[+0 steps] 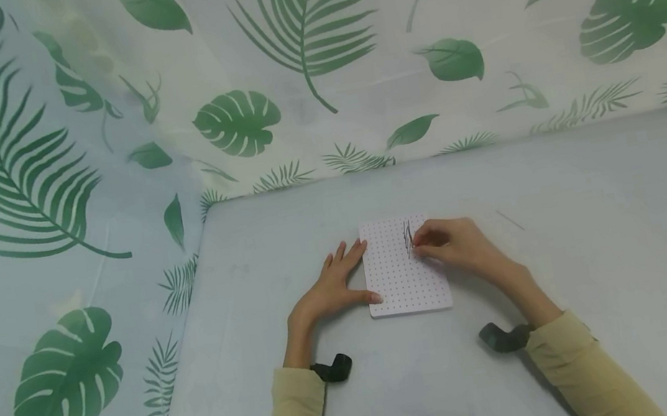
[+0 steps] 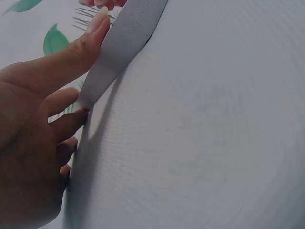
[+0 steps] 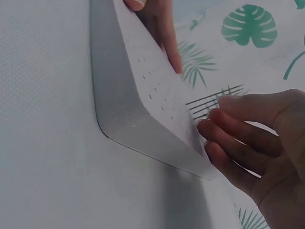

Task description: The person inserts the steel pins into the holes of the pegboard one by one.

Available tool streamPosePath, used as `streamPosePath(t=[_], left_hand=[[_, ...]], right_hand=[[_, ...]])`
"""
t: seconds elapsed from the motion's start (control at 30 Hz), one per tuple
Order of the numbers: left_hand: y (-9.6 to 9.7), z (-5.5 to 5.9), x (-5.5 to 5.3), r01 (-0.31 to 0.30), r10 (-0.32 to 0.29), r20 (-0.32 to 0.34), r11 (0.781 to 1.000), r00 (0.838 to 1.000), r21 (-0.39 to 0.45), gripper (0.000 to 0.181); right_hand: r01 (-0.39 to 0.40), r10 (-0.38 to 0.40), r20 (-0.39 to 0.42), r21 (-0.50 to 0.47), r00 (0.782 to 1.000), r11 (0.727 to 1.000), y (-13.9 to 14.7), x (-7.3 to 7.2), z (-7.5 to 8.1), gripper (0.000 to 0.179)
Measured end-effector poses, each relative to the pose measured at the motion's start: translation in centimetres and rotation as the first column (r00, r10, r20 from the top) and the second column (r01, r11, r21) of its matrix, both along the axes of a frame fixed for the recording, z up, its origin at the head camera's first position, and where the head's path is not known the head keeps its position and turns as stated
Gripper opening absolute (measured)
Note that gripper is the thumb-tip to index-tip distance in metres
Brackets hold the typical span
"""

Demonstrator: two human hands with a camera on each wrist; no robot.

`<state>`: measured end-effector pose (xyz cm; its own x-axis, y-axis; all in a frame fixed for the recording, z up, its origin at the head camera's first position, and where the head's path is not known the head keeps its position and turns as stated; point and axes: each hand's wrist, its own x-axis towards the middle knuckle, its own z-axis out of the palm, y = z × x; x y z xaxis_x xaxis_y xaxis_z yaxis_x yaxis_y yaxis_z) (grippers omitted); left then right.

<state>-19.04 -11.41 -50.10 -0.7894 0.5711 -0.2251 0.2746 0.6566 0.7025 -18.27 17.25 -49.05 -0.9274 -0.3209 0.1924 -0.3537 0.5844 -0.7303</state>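
Note:
A white block [image 1: 408, 290] with a grid of small holes lies flat on the table. Several thin dark needle-like rods [image 1: 407, 240] stand upright in it in a row, near its right side. My right hand [image 1: 460, 242] reaches in from the right, thumb and fingertips pinching a thin rod beside that row, as the right wrist view also shows with the rods [image 3: 209, 102] rising from the holes. Along the block's left edge my left hand [image 1: 333, 288] spreads its fingers, the thumb resting at the near left corner and the fingertips against the far side.
One more thin rod [image 1: 510, 219] lies loose on the pale table [image 1: 630, 263], right of the block. A leaf-patterned curtain [image 1: 351, 110] hangs behind the table and along its left side. Dark wrist-worn cameras [image 1: 505, 338] stick out inward from both sleeves.

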Motion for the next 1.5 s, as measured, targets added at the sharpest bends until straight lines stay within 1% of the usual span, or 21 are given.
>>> streamPosePath(t=[0.23, 0.33, 0.57, 0.73, 0.93, 1.07, 1.3, 1.5], left_hand=[[0.0, 0.1, 0.2, 0.000, 0.000, 0.007, 1.000, 1.000, 0.018, 0.106], [0.0, -0.1, 0.2, 0.001, -0.001, 0.004, 1.000, 1.000, 0.013, 0.106], [0.0, -0.2, 0.1, -0.008, 0.008, 0.004, 1.000, 1.000, 0.016, 0.107], [0.0, -0.1, 0.2, -0.004, 0.004, 0.003, 1.000, 1.000, 0.012, 0.106], [-0.1, -0.2, 0.2, 0.004, -0.004, -0.004, 1.000, 1.000, 0.011, 0.106], [-0.1, -0.3, 0.2, 0.001, -0.001, -0.009, 1.000, 1.000, 0.008, 0.106], [0.0, -0.2, 0.2, -0.004, 0.004, 0.003, 1.000, 1.000, 0.002, 0.106], [0.1, -0.1, 0.2, -0.006, 0.006, 0.003, 1.000, 1.000, -0.002, 0.106]], right_hand=[[0.022, -0.022, -0.012, 0.035, 1.000, 0.999, 1.7, -0.3, 0.0, 0.012], [0.043, -0.043, 0.002, 0.049, 0.999, 0.998, 2.7, -0.4, 0.3, 0.013], [0.136, -0.139, 0.030, 0.095, 0.990, 0.986, 5.6, -0.5, 1.4, 0.015], [0.210, -0.213, 0.019, 0.104, 0.977, 0.972, 7.6, -0.4, 1.8, 0.016], [0.264, -0.270, 0.027, 0.139, 0.962, 0.954, 9.7, -0.3, 2.0, 0.022], [0.279, -0.288, 0.044, 0.140, 0.957, 0.950, 11.0, -0.1, 2.1, 0.025], [0.282, -0.289, 0.047, 0.121, 0.956, 0.952, 12.5, 0.2, 1.9, 0.026], [0.271, -0.286, 0.096, 0.148, 0.953, 0.951, 13.6, 0.4, 1.3, 0.028]])
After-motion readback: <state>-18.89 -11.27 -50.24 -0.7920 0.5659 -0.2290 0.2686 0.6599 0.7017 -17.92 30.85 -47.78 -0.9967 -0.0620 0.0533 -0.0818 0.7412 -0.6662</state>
